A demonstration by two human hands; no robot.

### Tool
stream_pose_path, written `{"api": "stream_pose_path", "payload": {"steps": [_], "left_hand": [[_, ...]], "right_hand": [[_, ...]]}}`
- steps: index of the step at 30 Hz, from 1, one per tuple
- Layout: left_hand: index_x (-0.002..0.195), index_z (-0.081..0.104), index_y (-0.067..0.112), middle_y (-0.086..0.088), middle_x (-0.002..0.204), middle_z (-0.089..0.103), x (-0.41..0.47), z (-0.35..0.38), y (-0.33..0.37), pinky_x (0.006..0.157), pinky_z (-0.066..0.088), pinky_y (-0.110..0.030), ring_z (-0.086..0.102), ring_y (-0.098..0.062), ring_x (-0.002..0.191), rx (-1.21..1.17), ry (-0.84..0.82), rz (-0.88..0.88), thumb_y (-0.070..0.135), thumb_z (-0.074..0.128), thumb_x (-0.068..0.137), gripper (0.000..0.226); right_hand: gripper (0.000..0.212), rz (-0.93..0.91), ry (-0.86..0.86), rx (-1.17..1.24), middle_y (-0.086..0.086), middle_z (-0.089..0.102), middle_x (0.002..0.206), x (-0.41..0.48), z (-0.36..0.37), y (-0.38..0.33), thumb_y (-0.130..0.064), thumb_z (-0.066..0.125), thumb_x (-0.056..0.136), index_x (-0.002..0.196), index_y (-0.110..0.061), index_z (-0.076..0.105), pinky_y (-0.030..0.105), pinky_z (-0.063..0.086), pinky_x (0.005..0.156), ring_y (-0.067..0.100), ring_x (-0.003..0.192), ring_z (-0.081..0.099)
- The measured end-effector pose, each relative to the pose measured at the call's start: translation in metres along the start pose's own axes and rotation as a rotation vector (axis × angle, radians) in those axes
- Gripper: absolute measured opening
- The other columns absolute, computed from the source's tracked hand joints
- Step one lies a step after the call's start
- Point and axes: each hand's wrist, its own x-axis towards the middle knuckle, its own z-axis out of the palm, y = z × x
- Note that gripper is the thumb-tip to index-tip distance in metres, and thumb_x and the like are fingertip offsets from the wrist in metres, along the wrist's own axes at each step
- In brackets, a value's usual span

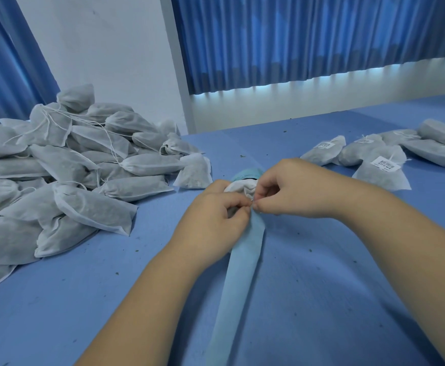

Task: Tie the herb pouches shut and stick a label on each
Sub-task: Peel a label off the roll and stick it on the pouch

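In the middle of the frame one white pouch (238,186) of thin fibrous cloth was held between two hands. The left hand (216,215) curled round its gathered neck. The right hand (292,188) pinched the same neck with thumb and forefinger, so that both sets of fingertips met. One smooth pale blue strip (239,273) ran from this point to the lower edge, and one small blue roll (247,173) lay just behind the pouch. At the left was a pile of pouches (57,167), more than twenty, soft and pillow-shaped, with white cords. At the right lay about six labelled pouches (380,157), and three rectangular labels (385,163) were visible. The blue table (335,286) had dark crumbs on it.
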Motion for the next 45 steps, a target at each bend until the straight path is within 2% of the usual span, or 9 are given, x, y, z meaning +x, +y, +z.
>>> {"api": "stream_pose_path", "payload": {"steps": [3, 7, 17, 24, 27, 32, 37, 41, 45], "left_hand": [[0.083, 0.074, 0.031, 0.015, 0.101, 0.056, 0.000, -0.001, 0.001, 0.074, 0.038, -0.008, 0.053, 0.004, 0.091, -0.014, 0.008, -0.013, 0.014, 0.061, 0.090, 0.023], [0.080, 0.074, 0.021, 0.015, 0.088, 0.052, 0.000, -0.002, 0.001, 0.061, 0.036, -0.006, 0.051, 0.007, 0.074, -0.066, 0.028, -0.114, 0.012, 0.061, 0.090, 0.019], [0.074, 0.073, 0.016, 0.005, 0.092, 0.065, 0.003, -0.007, -0.003, 0.046, 0.039, -0.008, 0.051, 0.001, 0.057, -0.181, 0.064, -0.348, 0.014, 0.057, 0.090, 0.022], [0.074, 0.071, 0.034, 0.012, 0.097, 0.057, 0.006, -0.018, -0.010, 0.064, 0.032, -0.001, 0.050, 0.017, 0.081, 0.004, 0.270, -0.215, 0.016, 0.055, 0.089, 0.029], [0.076, 0.076, 0.035, 0.015, 0.102, 0.066, 0.006, -0.027, -0.005, 0.070, 0.040, -0.014, 0.054, 0.010, 0.074, -0.287, 0.340, -0.264, 0.012, 0.054, 0.086, 0.034], [0.083, 0.080, 0.021, 0.005, 0.091, 0.073, 0.002, -0.038, 0.008, 0.067, 0.043, -0.034, 0.057, -0.017, 0.080, -0.748, 0.152, -0.339, 0.003, 0.053, 0.087, 0.033], [0.091, 0.077, 0.020, -0.002, 0.090, 0.070, -0.002, -0.039, 0.013, 0.056, 0.048, -0.026, 0.062, -0.015, 0.070, -0.839, -0.157, -0.295, 0.005, 0.056, 0.078, 0.028], [0.099, 0.074, 0.018, -0.005, 0.088, 0.069, -0.003, -0.039, 0.012, 0.053, 0.050, -0.026, 0.064, -0.015, 0.070, -0.886, -0.256, -0.288, 0.008, 0.056, 0.072, 0.033], [0.108, 0.071, 0.015, -0.007, 0.086, 0.068, -0.004, -0.042, 0.010, 0.052, 0.048, -0.027, 0.063, -0.017, 0.067, -0.920, -0.294, -0.272, 0.007, 0.056, 0.073, 0.038]], "right_hand": [[0.011, 0.019, -0.015, 0.035, -0.011, 0.067, 0.065, -0.001, -0.001, -0.001, -0.019, 0.063, 0.080, 0.072, -0.023, 0.070, 0.010, 0.039, 0.048, -0.002, 0.053, 0.054], [0.010, 0.081, -0.078, 0.116, -0.001, 0.069, 0.065, -0.005, -0.010, -0.001, -0.017, 0.060, 0.079, 0.074, -0.017, 0.069, 0.026, 0.047, 0.058, 0.007, 0.058, 0.059], [0.025, 0.191, -0.164, 0.365, 0.005, 0.062, 0.058, -0.015, -0.038, 0.022, -0.007, 0.058, 0.084, 0.061, -0.014, 0.064, 0.024, 0.045, 0.054, 0.011, 0.054, 0.057], [0.013, 0.087, 0.037, 0.548, -0.008, 0.063, 0.061, -0.007, -0.018, 0.014, -0.004, 0.059, 0.087, 0.079, -0.012, 0.066, 0.022, 0.046, 0.054, 0.009, 0.059, 0.060], [0.016, 0.006, 0.134, 0.643, -0.003, 0.066, 0.068, -0.006, -0.014, 0.003, -0.001, 0.059, 0.086, 0.079, -0.013, 0.067, 0.022, 0.045, 0.053, 0.009, 0.059, 0.059], [0.016, -0.125, 0.346, 0.769, -0.009, 0.060, 0.059, -0.007, -0.014, -0.014, -0.003, 0.061, 0.084, 0.077, -0.017, 0.066, 0.024, 0.044, 0.052, 0.012, 0.053, 0.055], [0.021, -0.238, 0.489, 0.640, -0.006, 0.062, 0.068, -0.010, -0.007, -0.025, -0.009, 0.063, 0.084, 0.075, -0.028, 0.065, 0.031, 0.043, 0.054, 0.014, 0.057, 0.050], [0.018, -0.338, 0.516, 0.468, -0.010, 0.057, 0.076, -0.013, 0.000, -0.032, -0.012, 0.062, 0.080, 0.077, -0.030, 0.064, 0.014, 0.039, 0.058, 0.011, 0.057, 0.048], [0.021, -0.419, 0.523, 0.336, -0.012, 0.054, 0.077, -0.015, 0.003, -0.034, -0.010, 0.059, 0.080, 0.079, -0.031, 0.065, 0.011, 0.036, 0.059, 0.014, 0.058, 0.050]]}}
